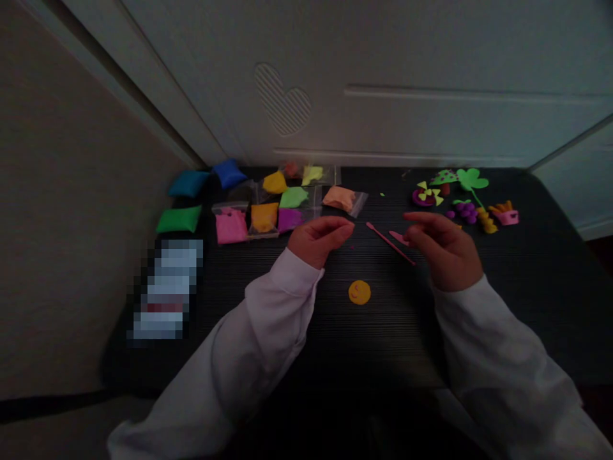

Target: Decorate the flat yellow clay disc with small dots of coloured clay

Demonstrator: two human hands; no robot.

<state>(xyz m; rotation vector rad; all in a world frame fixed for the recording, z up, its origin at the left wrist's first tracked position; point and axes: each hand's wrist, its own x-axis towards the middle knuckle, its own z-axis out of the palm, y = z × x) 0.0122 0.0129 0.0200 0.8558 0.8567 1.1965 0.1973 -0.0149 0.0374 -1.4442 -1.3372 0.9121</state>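
Over the middle of the dark table, my left hand (320,241) is closed, thumb pressed to the fingertips; anything in the pinch is too small or hidden to make out. To its right, my right hand (447,250) has its index finger and thumb apart, with nothing visible between them. A thin pink modelling tool (390,243) lies between the hands. The blade of a second pink tool (398,238) shows beside my right thumb, its other end hidden. Nearer to me, a flat orange-yellow clay disc (359,292) bears small pink curved marks.
Bags of coloured clay, including a pink bag (230,227) and a peach bag (340,199), lie back left. A blurred-out phone-like slab (167,291) is at left. Small clay figures, among them a green clover (472,179) and a pink basket (507,216), stand back right. A white panel (431,121) rises behind.
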